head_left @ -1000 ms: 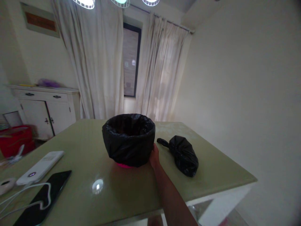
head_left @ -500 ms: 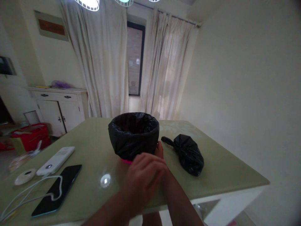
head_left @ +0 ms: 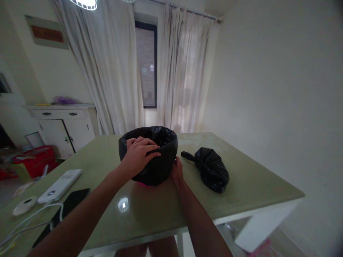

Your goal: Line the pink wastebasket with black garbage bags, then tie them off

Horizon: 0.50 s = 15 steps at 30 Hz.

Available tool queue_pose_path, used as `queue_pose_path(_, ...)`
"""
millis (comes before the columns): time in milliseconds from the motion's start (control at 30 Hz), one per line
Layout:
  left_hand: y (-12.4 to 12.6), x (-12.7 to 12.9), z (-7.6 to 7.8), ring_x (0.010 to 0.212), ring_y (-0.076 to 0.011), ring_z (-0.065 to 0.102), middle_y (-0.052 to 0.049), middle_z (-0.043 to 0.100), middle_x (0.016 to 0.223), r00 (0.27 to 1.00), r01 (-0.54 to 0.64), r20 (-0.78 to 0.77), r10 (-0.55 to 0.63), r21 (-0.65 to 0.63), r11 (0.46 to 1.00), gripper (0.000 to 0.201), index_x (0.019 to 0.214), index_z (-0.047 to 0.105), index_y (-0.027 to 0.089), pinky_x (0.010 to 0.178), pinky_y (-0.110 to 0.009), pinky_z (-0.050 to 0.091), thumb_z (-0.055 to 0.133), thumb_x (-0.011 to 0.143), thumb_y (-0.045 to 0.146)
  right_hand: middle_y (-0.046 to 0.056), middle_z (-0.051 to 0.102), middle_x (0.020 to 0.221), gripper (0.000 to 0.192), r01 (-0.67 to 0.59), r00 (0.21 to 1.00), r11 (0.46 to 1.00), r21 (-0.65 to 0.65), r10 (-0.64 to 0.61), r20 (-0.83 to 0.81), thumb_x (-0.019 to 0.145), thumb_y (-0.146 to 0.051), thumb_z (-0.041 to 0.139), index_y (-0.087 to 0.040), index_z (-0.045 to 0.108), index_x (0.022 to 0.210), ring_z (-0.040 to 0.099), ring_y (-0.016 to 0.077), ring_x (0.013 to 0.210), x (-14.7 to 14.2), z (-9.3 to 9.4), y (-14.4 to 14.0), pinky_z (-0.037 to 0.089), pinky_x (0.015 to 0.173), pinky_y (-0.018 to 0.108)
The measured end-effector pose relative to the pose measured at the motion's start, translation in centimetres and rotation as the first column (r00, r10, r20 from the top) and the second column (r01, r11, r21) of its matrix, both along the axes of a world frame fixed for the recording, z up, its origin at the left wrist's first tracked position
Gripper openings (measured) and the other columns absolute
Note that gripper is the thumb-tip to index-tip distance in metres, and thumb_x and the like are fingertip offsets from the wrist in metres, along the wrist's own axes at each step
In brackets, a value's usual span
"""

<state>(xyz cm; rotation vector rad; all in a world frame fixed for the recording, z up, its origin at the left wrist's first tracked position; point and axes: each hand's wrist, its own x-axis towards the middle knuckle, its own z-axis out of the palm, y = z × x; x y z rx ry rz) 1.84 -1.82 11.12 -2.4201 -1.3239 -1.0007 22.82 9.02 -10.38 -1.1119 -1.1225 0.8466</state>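
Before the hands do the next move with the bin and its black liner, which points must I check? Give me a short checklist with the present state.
1. Left hand lies on the black liner at the bin's near rim: ok.
2. Right hand steadies the bin's lower right side: ok.
3. Liner folded over the whole rim: far side cannot tell.
4. Tied black bag lies apart from the bin: ok.
5. Phone and cable lie apart from the bin: ok.

Small pink bin (head_left: pixel 148 155) w/ black liner, upright, mid-table.
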Motion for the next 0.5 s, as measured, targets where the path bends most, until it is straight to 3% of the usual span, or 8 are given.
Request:
queue_pose_path(167, 0.9, -1.2, 1.7, 0.117, -0.0325, 0.073, -0.005, 0.084, 0.122, 0.984, 0.165, -0.029, -0.175, -0.213, 0.963, 0.020, 0.111, 0.090, 0.034, 0.106, -0.052, 0.049, 0.083, 0.093, 0.042, 0.007, 0.080, 0.093, 0.036, 0.043, 0.999, 0.999, 0.027, -0.042, -0.016, 0.086, -0.047, 0.067, -0.021, 0.069, 0.111, 0.070, 0.0249, 0.083, -0.2, 0.1, -0.1, 0.053, 0.073, 0.033)
queue_pose_path(300, 1.1, -1.8, 2.7, 0.108, -0.0288, 0.077, -0.005, 0.085, 0.116, 0.960, 0.271, 0.009, -0.280, -0.285, 0.920, 0.021, 0.108, 0.091, 0.034, 0.100, -0.043, 0.056, 0.081, 0.093, 0.045, 0.006, 0.079, 0.089, 0.031, 0.044, 0.999, 0.998, 0.036, -0.043, -0.016, 0.086, -0.045, 0.064, -0.022, 0.069, 0.108, 0.070, 0.0243, 0.082, -0.4, 0.1, -0.2, 0.052, 0.073, 0.032)
queue_pose_path(433, 0.8, -1.7, 3.7, 0.097, -0.0239, 0.079, -0.004, 0.085, 0.109, 0.929, 0.370, 0.143, -0.342, -0.318, 0.873, 0.024, 0.099, 0.090, 0.030, 0.091, -0.037, 0.058, 0.074, 0.097, 0.047, 0.007, 0.079, 0.092, 0.031, 0.043, 0.999, 0.999, 0.032, -0.044, 0.019, 0.088, -0.043, 0.062, -0.022, 0.066, 0.111, 0.069, 0.0239, 0.084, -0.4, 0.3, -0.5, 0.052, 0.075, 0.033)
queue_pose_path(500, 0.4, -1.4, 4.1, 0.094, -0.0231, 0.078, -0.004, 0.084, 0.102, 0.924, 0.377, 0.176, -0.339, -0.285, 0.881, 0.024, 0.093, 0.088, 0.028, 0.089, -0.036, 0.058, 0.074, 0.096, 0.046, 0.010, 0.079, 0.096, 0.031, 0.056, 0.998, 0.998, 0.033, -0.058, 0.035, 0.088, -0.043, 0.063, -0.021, 0.065, 0.110, 0.070, 0.0261, 0.089, -0.3, 0.4, -0.7, 0.051, 0.076, 0.035)
